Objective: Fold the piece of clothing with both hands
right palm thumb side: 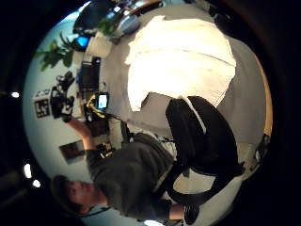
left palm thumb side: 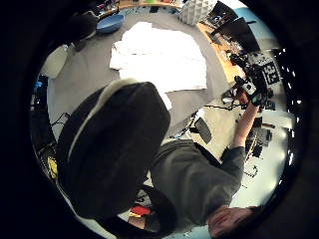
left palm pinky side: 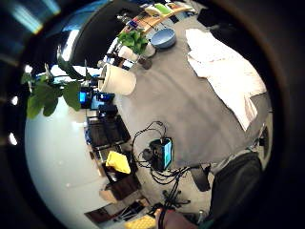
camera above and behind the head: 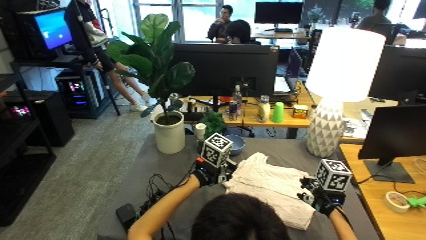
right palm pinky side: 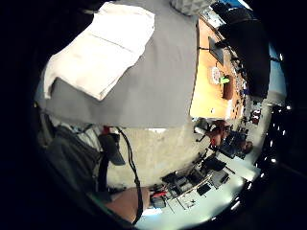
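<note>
Here we are with the white garment (camera above and behind the head: 273, 187) spread flat on the grey table (camera above and behind the head: 173, 165), right in front of the person, and both hands are up off the cloth, one at each flank. The left hand (camera above and behind the head: 204, 176) hovers by the garment's upper left corner, close to the edge; the right hand (camera above and behind the head: 321, 196) hangs off the right side, further toward the near end. Neither one has any fabric in it, by the look of things, but the fingers themselves are too small and hidden behind the gloves' gear to say whether they are spread or curled, so I cannot tell. From the left thumb side palm view the garment (left palm thumb side: 159, 57) lies well out ahead of the palm on the table, not under it, and the right thumb side palm view shows the same cloth (right palm thumb side: 181, 63) broad and uncreased beyond that hand. The long axis seems to run from the far left corner down toward the near right, slanted across the table. The left hand looks nearer its edge, so my guess is both must drop inward to catch opposite sides
</note>
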